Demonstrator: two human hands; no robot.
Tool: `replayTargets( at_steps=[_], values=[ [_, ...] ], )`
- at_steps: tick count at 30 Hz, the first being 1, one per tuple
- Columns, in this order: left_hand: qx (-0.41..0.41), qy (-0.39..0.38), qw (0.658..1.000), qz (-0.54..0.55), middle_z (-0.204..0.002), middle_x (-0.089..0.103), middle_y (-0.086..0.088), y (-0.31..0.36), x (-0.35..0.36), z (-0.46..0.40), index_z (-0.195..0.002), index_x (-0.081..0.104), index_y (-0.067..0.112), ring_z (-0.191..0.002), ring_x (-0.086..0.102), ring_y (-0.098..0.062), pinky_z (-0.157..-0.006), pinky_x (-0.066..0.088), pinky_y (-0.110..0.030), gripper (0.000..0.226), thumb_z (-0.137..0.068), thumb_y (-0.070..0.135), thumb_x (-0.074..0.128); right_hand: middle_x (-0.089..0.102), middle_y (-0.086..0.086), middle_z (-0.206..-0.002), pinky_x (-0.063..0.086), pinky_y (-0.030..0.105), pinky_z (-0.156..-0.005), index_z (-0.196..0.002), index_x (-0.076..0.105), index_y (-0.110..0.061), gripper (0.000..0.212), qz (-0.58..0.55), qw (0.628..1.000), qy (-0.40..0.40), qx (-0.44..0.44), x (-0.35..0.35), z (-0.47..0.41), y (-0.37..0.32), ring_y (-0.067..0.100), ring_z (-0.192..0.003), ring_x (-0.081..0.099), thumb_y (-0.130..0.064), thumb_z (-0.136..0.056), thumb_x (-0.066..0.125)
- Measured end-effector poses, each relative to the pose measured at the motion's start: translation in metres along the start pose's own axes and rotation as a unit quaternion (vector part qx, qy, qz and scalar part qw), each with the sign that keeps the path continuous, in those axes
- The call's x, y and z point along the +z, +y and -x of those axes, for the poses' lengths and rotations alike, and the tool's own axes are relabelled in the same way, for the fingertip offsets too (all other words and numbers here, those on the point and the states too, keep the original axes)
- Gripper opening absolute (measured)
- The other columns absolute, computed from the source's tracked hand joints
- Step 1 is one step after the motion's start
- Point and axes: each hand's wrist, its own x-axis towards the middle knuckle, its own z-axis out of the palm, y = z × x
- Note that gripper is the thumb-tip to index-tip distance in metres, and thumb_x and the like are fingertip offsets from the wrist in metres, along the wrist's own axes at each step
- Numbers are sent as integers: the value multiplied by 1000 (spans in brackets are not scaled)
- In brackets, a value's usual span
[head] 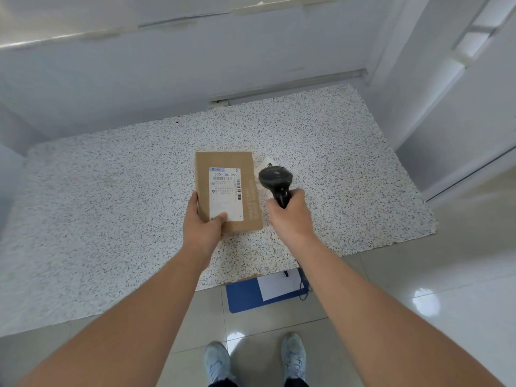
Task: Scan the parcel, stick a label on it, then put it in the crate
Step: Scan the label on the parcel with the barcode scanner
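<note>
A flat brown cardboard parcel point(223, 163) with a white shipping label point(225, 196) on its top face is held over the speckled table point(111, 191). My left hand point(205, 223) grips its near left corner, thumb on the label. My right hand point(290, 216) is closed around the handle of a black barcode scanner point(275, 178), whose head sits just right of the parcel. A white paper slip point(268, 162) lies on the table behind the scanner, partly hidden by it.
A blue crate point(243, 298) stands on the tiled floor under the table's near edge, with a white sheet point(279, 284) inside; the scanner's cable runs down toward it. White walls close off the back and right. My shoes point(254, 358) are at the bottom.
</note>
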Motion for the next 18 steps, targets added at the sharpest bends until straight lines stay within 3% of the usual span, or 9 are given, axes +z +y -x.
replayTargets(
  at_steps=[2,6,8,12,18],
  values=[
    [-6,2,1000,-6,-127,59,10,-2,-4,-1,-153,35,39,-116,64,-28,-67,66,-41,85,-88,-2,71,63,6,-94,45,17,-43,-109,48,-22,21,27,999,21,-19,-4,-8,7,13,-65,60,-24,-95,63],
    [-16,3,1000,-18,-127,63,7,-5,-11,-2,-149,38,36,-109,68,-28,-67,65,-47,77,-89,-1,70,49,8,-114,61,38,-71,-115,54,-13,24,121,988,92,-25,-7,-21,19,23,-90,63,-21,-95,66],
    [-20,-2,999,-26,-131,63,3,-6,-13,-2,-147,40,32,-108,69,-29,-69,65,-50,72,-90,-1,68,45,8,-116,60,41,-77,-114,59,-10,22,160,980,119,-11,-8,-26,24,27,-95,61,-19,-95,67],
    [-43,-4,999,-23,-129,62,0,-8,-14,-3,-139,43,25,-109,67,-33,-68,64,-56,57,-94,-3,63,45,12,-119,56,35,-74,-110,66,-6,20,231,963,138,19,-11,-35,33,29,-94,60,-16,-94,70],
    [-49,-14,998,-29,-121,60,7,-13,-18,-12,-136,44,24,-104,67,-28,-66,64,-54,52,-95,-2,62,55,14,-116,53,31,-65,-110,70,-5,23,273,950,148,35,-14,-46,42,21,-79,60,-20,-93,75]
  ],
)
